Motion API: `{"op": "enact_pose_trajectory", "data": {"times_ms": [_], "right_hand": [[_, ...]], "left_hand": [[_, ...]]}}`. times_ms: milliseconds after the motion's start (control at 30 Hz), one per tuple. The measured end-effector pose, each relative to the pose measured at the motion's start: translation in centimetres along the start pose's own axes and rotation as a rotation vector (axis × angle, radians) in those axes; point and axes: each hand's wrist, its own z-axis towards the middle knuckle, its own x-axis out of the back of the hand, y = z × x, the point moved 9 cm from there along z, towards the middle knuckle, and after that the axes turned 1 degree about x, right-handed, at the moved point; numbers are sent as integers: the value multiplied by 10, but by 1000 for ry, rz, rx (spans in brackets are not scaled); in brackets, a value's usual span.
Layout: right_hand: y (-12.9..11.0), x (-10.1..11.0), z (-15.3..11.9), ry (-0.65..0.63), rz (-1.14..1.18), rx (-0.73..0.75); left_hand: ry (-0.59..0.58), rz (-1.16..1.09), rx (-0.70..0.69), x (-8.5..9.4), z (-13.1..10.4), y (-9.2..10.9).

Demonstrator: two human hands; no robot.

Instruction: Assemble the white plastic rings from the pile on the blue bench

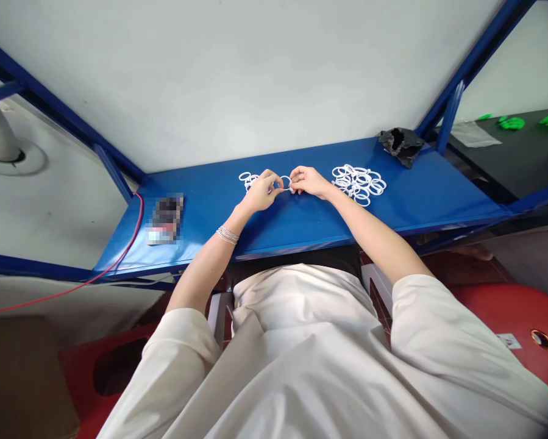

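A thin white ring [286, 177] is held upright between my two hands, above the middle of the blue table [301, 222]. My left hand [263, 191] pinches its left side, and my right hand [307, 182] pinches its right side, where a small white piece shows at the fingertips. Several white rings [245, 177] lie behind my left hand, which partly hides them. A larger heap of white rings [358, 183] rests on the table to the right of my right hand.
A crumpled black bag [400, 145] sits at the table's back right corner. On the left lie a pixelated object [166, 219] and a red cable [134, 238] that hangs over the edge. Blue frame posts [113, 172] rise at both ends.
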Motion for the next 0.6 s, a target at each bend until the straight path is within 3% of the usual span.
{"op": "enact_pose_trajectory", "data": {"times_ms": [600], "right_hand": [[-2,-1,-2,22,1,-18]], "left_hand": [[10,-19,25,-1,0,-4]]}}
